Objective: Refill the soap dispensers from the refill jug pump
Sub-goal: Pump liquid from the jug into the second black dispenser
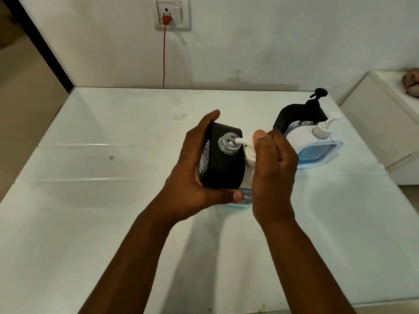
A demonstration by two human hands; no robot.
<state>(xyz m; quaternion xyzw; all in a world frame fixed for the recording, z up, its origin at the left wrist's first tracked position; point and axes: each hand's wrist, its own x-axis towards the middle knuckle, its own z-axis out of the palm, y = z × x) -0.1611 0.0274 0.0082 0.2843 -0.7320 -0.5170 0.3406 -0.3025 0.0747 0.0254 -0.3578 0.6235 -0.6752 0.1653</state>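
The left hand (192,173) grips a black soap dispenser (223,164) above a white glossy table (102,200), fingers wrapped over its far side and thumb curled under its near edge, holding it tilted so its clear threaded neck (229,143) stands open with no pump fitted. The right hand (273,175) is curled around the white pump head (246,147) of a refill container that it mostly hides, thumb pressed on top; the pump's white spout reaches into the clear neck of the black dispenser. Only a blue sliver of what stands beneath the hands shows, so the jug's body cannot be made out. Behind and to the right, well apart from the hands, a second black dispenser (301,114) with its black pump fitted stands just beside a white dispenser (317,134) with a white pump, which sits on a blue meshed tray (317,152). On the wall, a red plug (166,19) sits in a white socket, its red cord (164,57) dropping behind the table
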